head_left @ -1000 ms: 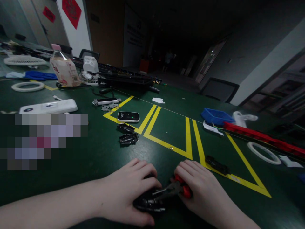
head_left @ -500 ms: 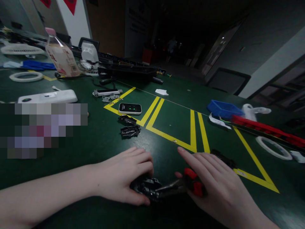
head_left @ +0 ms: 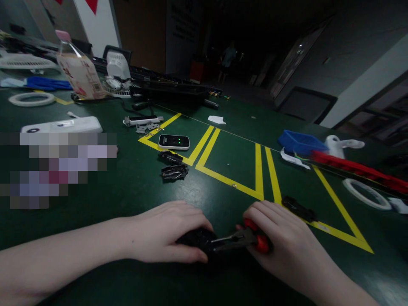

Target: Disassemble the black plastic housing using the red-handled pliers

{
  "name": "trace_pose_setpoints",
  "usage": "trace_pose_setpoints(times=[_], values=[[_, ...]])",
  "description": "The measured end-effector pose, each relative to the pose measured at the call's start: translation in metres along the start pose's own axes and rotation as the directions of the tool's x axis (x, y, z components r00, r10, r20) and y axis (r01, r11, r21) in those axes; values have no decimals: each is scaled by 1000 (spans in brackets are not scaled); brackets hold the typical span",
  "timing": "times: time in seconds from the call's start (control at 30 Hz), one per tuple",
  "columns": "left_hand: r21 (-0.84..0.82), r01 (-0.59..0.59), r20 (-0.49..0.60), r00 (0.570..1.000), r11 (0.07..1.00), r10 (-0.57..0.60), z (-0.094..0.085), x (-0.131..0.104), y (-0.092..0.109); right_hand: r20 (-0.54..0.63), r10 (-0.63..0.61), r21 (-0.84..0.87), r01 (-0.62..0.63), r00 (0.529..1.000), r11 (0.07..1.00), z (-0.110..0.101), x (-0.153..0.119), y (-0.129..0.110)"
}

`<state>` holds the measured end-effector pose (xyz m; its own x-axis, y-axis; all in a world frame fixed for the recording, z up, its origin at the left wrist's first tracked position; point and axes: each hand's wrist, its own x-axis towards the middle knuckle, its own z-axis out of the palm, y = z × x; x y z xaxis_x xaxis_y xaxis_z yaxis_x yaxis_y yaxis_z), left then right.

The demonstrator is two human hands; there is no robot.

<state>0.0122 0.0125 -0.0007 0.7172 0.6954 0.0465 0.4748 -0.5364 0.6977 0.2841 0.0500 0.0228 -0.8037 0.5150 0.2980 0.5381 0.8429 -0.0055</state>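
My left hand [head_left: 178,233] is closed around a black plastic part [head_left: 200,239], its fingers over the far side and the thumb along the near side. From the right, my right hand [head_left: 280,238] grips pliers [head_left: 237,239] with red handles, fingers wrapped round them. The jaws of the pliers reach the right end of the black part; whether they clamp a piece of it I cannot tell. Two similar black parts [head_left: 174,172] lie beyond my left hand. Another black part [head_left: 298,209] rests just past my right hand.
Yellow tape [head_left: 229,182] marks boxes on the green table [head_left: 134,182]. A small device with green lights [head_left: 174,142] stands beyond the black parts. At left are a bottle [head_left: 81,72] and a white power bank-like object [head_left: 62,125]; at right, a blue tray [head_left: 301,143] and a tape roll [head_left: 366,194].
My right hand's fingers have closed around the red handles, where the index finger was stretched out before. The pliers and the black part have tilted slightly and risen a little in view.
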Motion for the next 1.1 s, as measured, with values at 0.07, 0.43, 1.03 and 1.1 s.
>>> trace_pose_setpoints(times=[0.07,0.43,1.03,1.1], values=[[-6,-1,5,1000,1000,1,-1,0,1,12,7,14,-7,1000,1000,1,0,2],[5,-1,13,1000,1000,1,0,-2,1,13,37,42,-37,999,998,17,-5,1],[7,16,-5,1000,1000,-15,0,1,3,75,35,32,-37,997,999,14,-4,-6],[3,21,-10,1000,1000,-21,1,2,3,75,37,31,-40,996,999,17,-3,-7]])
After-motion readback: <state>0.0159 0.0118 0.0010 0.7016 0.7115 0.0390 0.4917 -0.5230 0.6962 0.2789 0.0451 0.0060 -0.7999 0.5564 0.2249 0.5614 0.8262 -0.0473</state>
